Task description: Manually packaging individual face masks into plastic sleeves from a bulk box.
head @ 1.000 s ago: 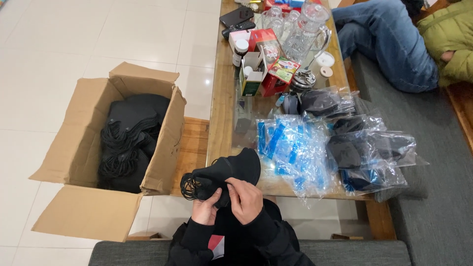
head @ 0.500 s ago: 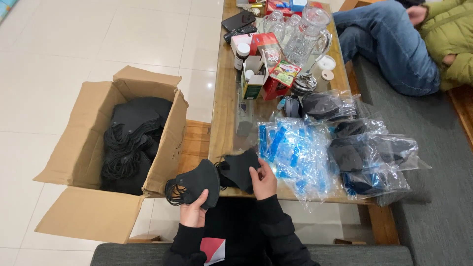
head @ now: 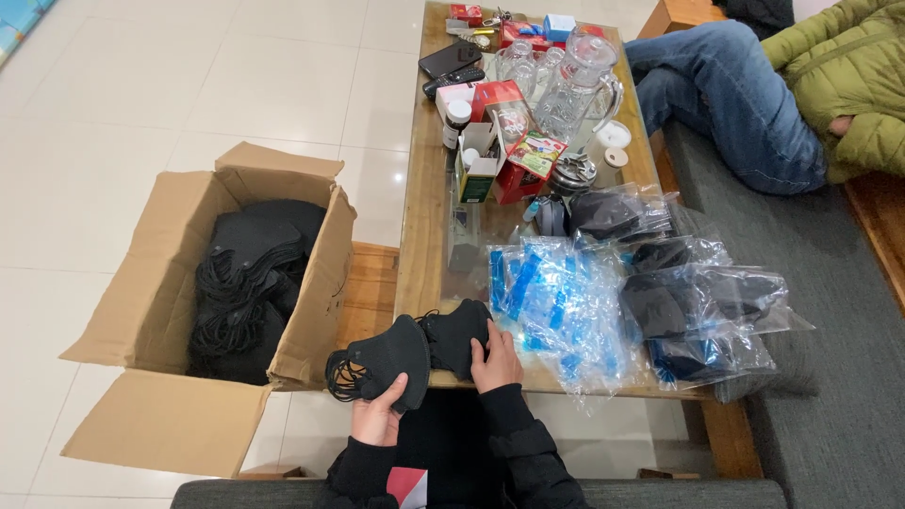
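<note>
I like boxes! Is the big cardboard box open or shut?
Open. The cardboard box has its flaps folded outward, and black masks show piled inside.

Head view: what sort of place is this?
Probably a home living room used for packing: a low table with glassware and remotes, a grey sofa, tiled floor, a box of black masks.

There is just one view, from a camera worn on the person's head. It looks steeply down and forward, close over the two hands at the bottom edge, taking in the wooden table (head: pixel 424 236) ahead, the cardboard box (head: pixel 141 311) on the floor to the left, and a seated person's legs (head: pixel 726 104) top right.
</note>
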